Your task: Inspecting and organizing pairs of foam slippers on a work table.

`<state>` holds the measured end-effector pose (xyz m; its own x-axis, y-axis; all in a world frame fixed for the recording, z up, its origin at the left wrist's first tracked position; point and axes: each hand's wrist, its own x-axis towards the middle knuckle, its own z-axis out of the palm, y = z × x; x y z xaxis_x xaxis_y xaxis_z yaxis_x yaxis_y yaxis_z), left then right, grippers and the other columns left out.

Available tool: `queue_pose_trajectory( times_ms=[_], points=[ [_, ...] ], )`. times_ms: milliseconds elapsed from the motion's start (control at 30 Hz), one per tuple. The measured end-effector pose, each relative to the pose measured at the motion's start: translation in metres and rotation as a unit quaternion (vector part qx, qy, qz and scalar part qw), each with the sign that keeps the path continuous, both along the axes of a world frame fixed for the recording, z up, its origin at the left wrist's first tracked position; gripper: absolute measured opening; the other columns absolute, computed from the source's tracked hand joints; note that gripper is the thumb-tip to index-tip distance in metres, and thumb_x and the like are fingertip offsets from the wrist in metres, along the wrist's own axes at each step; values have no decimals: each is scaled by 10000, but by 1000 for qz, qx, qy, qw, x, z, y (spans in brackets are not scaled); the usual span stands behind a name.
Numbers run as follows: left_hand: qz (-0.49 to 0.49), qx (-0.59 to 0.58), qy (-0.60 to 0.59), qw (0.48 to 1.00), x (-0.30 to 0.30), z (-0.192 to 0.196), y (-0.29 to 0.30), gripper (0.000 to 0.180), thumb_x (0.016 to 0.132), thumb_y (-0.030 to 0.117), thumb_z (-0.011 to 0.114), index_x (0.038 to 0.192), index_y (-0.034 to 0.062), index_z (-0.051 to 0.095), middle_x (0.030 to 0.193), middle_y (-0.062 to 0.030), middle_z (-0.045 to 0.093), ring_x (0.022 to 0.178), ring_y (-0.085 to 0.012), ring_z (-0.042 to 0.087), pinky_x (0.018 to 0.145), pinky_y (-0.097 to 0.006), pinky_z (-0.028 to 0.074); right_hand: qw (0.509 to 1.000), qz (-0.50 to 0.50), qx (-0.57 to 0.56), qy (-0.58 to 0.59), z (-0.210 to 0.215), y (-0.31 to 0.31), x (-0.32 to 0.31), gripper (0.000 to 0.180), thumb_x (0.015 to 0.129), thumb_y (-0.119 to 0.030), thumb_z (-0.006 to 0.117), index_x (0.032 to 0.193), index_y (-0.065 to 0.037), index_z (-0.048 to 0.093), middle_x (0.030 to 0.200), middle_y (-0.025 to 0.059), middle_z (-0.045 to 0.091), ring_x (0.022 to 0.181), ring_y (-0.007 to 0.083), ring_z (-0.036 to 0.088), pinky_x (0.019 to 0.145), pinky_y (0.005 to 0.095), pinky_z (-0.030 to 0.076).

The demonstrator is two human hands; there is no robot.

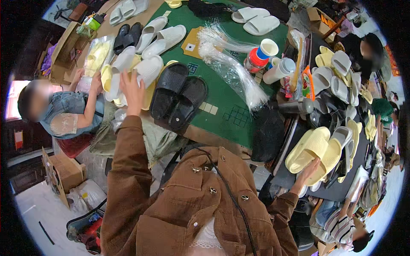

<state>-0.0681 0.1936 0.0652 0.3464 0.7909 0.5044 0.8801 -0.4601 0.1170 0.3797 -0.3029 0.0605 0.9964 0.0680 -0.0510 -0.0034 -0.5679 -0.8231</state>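
My left hand (133, 94) reaches over the table's near left edge with its fingers apart, above a pair of white slippers (148, 70) stacked with yellow slippers. Whether the fingertips touch the white pair I cannot tell. Just right of that hand lies a pair of black slippers (176, 96), soles down. Over at the right side, my right hand (308, 173) has its fingers inside a pair of pale yellow slippers (311, 149), gripping them near the openings; the fingertips are partly hidden.
A green tabletop (222, 123) carries a bundle of clear plastic ties (232, 64), a red jar (255, 59) and a white bottle (279, 70). Heaped slippers (337, 79) fill the right table. At left, a co-worker (72, 113) handles a bagged yellow pair (97, 55).
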Motion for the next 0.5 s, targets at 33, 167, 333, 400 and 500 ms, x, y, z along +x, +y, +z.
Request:
queue_pose_trajectory(
  times_ms=[33, 167, 333, 400, 500],
  points=[
    [-41, -22, 2, 999, 7, -3, -9, 435, 756, 131, 584, 1178, 77, 494, 1302, -208, 358, 1212, -432, 306, 985, -514, 261, 999, -22, 11, -30, 2, 2, -4, 556, 955, -379, 291, 1290, 59, 361, 1306, 237, 393, 1190, 306, 396, 1004, 353, 287],
    [-132, -86, 34, 987, 61, -30, -67, 405, 713, 50, 557, 1114, 88, 514, 1298, -168, 381, 1242, -402, 294, 999, -523, 247, 992, -45, 27, -118, 17, 10, -14, 562, 949, -385, 317, 1283, 64, 366, 1283, 200, 419, 1136, 281, 424, 977, 346, 297],
    [-344, -134, 166, 914, 100, -68, -127, 280, 712, 112, 550, 987, 122, 604, 1347, -81, 368, 1313, -301, 221, 1052, -566, 116, 977, -29, -1, -209, 47, 21, -32, 541, 952, -379, 302, 1279, 46, 374, 1293, 215, 395, 1162, 303, 401, 993, 364, 280],
    [-342, -161, 241, 894, 100, -80, -129, 290, 714, 140, 551, 995, 116, 617, 1347, -50, 371, 1322, -282, 200, 1058, -569, 109, 973, -33, 8, -229, 55, 28, -39, 529, 956, -372, 288, 1275, 39, 383, 1290, 211, 387, 1150, 314, 396, 996, 376, 270],
    [-314, -124, 255, 906, 91, -90, -118, 325, 752, 139, 518, 1062, 115, 612, 1337, -1, 382, 1319, -275, 201, 1058, -575, 115, 969, -68, -7, -236, 67, 35, -46, 523, 957, -366, 288, 1247, 52, 406, 1279, 200, 397, 1142, 319, 399, 973, 390, 307]
  ],
)
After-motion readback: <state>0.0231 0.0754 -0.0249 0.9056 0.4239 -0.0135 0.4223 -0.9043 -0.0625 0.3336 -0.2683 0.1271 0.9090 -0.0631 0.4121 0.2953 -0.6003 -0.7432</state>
